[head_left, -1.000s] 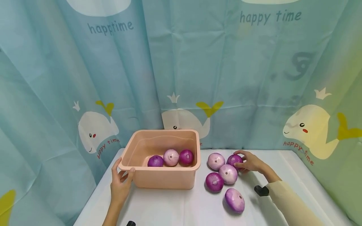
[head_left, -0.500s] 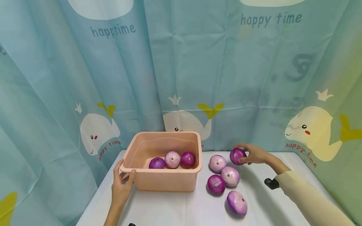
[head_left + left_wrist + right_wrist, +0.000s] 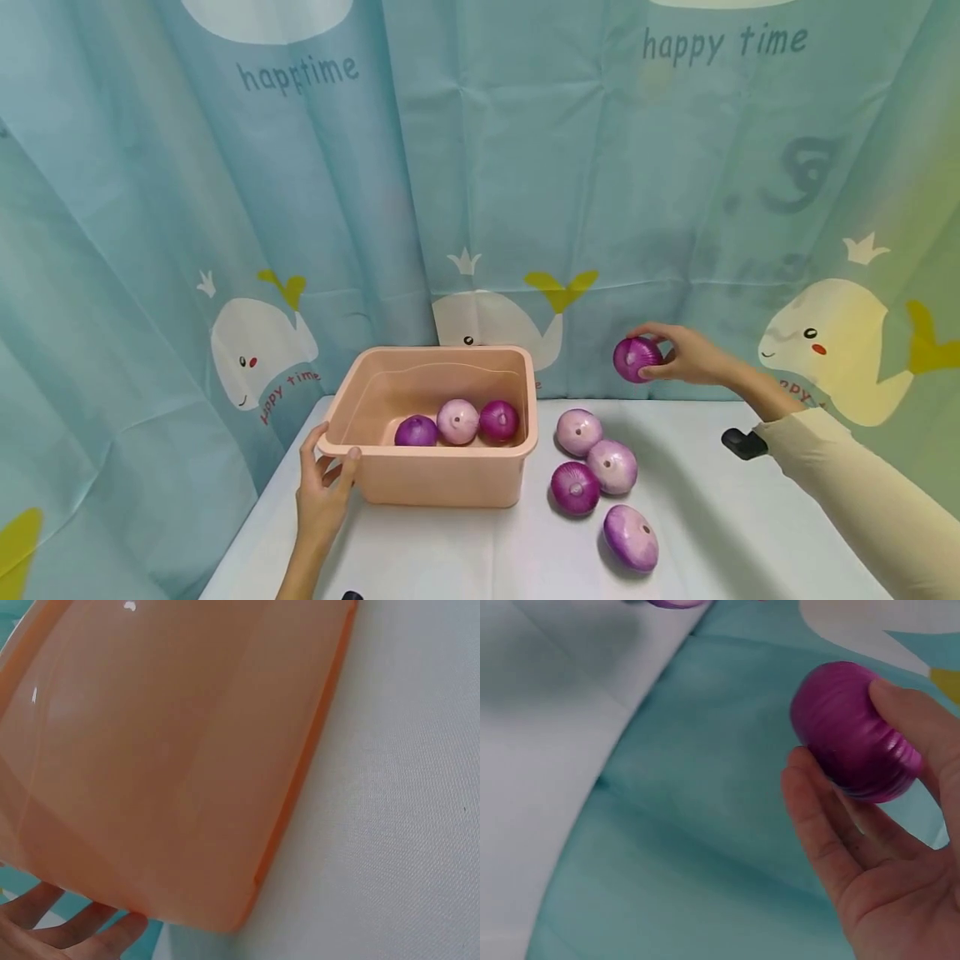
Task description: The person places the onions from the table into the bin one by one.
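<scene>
In the head view my right hand [image 3: 693, 358] holds a dark purple onion [image 3: 637, 359] in the air above the table's back edge. The right wrist view shows thumb and fingertips pinching this onion [image 3: 851, 731]. My left hand [image 3: 321, 492] grips the front left corner of a peach plastic bin [image 3: 442, 479], thumb against the front wall and fingers at the side. Fingers [image 3: 124, 930] touch the bin in the left wrist view. Inside the bin lie a purple onion [image 3: 416, 432], a pale onion [image 3: 457, 422] and a magenta onion [image 3: 498, 421].
Right of the bin, a pale onion [image 3: 579, 432], another pale onion [image 3: 612, 467] and a magenta onion [image 3: 575, 488] lie close together on the white table [image 3: 442, 558]. A two-tone onion [image 3: 631, 538] lies nearer the front. A blue curtain [image 3: 525, 183] hangs behind.
My right hand has lifted the dark purple onion from the group on the table and raised it well above the surface. The left hand stays on the bin's corner.
</scene>
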Available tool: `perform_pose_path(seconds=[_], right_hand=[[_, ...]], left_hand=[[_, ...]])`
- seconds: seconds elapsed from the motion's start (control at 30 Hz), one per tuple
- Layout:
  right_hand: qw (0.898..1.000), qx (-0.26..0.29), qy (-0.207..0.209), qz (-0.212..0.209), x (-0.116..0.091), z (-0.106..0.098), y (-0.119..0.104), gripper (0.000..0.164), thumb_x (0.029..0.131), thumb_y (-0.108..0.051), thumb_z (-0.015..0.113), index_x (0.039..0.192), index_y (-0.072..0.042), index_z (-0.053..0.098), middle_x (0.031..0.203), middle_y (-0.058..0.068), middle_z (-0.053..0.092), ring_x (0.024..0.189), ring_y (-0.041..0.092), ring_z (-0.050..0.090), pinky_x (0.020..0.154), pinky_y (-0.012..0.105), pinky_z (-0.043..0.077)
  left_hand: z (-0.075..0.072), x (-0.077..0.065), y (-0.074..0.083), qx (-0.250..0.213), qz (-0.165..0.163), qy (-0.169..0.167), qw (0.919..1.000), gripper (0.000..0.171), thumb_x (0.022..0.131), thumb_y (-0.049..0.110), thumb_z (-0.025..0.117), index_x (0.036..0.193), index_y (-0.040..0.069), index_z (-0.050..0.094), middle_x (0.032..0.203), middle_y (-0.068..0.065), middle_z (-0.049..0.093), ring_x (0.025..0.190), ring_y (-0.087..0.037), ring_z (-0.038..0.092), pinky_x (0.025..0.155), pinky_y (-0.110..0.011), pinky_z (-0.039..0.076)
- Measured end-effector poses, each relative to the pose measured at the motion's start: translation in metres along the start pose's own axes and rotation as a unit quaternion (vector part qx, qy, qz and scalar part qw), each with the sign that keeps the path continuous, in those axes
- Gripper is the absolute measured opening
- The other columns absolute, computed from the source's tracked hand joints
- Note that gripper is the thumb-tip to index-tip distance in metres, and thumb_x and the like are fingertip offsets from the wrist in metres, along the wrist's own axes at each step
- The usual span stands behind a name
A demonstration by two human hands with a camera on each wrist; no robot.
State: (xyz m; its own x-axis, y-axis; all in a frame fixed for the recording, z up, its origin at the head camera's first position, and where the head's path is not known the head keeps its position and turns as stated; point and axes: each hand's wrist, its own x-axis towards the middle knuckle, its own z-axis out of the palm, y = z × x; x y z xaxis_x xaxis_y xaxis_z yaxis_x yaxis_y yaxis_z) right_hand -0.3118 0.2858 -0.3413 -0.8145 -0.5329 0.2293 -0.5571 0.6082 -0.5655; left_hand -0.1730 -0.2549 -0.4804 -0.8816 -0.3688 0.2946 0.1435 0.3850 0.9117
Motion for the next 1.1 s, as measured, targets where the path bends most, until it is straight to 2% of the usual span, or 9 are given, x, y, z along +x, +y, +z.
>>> perform_pose_path(seconds=[0.2,0.4,0.63,0.83,1.1], right_hand=[[0.998,-0.035,0.049,0.003,0.007,-0.016,-0.01,0.059,0.085,-0.013,0.085,0.138,-0.007,0.058,0.125,0.028,0.062,0.078,0.019,0.073,0.07,0.026,0.058],[0.995,-0.058,0.081,0.002,0.014,-0.023,-0.017,0.06,0.086,-0.019,0.086,0.139,-0.013,0.059,0.13,0.026,0.062,0.083,0.022,0.074,0.072,0.031,0.057],[0.994,-0.067,0.081,0.005,0.024,-0.024,-0.027,0.061,0.087,-0.022,0.085,0.141,-0.016,0.058,0.131,0.024,0.062,0.085,0.023,0.074,0.075,0.039,0.056],[0.995,-0.065,0.082,-0.001,0.03,-0.018,-0.026,0.061,0.086,-0.02,0.086,0.14,-0.015,0.058,0.129,0.024,0.064,0.084,0.021,0.075,0.076,0.037,0.056],[0.995,-0.066,0.077,0.004,0.035,-0.016,-0.031,0.062,0.086,-0.021,0.085,0.142,-0.014,0.058,0.131,0.025,0.062,0.084,0.023,0.074,0.075,0.039,0.057]], left_hand=[[0.001,0.001,0.001,0.005,-0.003,0.0,1.0,0.068,0.103,0.035,0.063,0.159,0.026,0.026,0.164,-0.014,0.031,0.137,-0.041,0.048,0.085,0.002,0.037],[0.001,0.002,0.0,0.004,-0.002,0.004,1.0,0.068,0.103,0.033,0.063,0.159,0.026,0.027,0.163,-0.014,0.033,0.135,-0.038,0.05,0.087,-0.002,0.041],[0.001,0.0,0.0,-0.007,-0.003,0.007,0.9999,0.067,0.104,0.03,0.062,0.16,0.025,0.026,0.161,-0.016,0.034,0.127,-0.034,0.053,0.081,-0.002,0.044],[0.001,0.001,-0.002,-0.014,-0.008,0.003,0.9999,0.069,0.103,0.032,0.063,0.16,0.026,0.025,0.163,-0.016,0.031,0.13,-0.04,0.052,0.078,-0.001,0.044],[0.001,0.001,-0.002,-0.011,-0.006,0.004,0.9999,0.068,0.103,0.03,0.063,0.16,0.026,0.026,0.163,-0.015,0.031,0.129,-0.036,0.052,0.08,-0.001,0.044]])
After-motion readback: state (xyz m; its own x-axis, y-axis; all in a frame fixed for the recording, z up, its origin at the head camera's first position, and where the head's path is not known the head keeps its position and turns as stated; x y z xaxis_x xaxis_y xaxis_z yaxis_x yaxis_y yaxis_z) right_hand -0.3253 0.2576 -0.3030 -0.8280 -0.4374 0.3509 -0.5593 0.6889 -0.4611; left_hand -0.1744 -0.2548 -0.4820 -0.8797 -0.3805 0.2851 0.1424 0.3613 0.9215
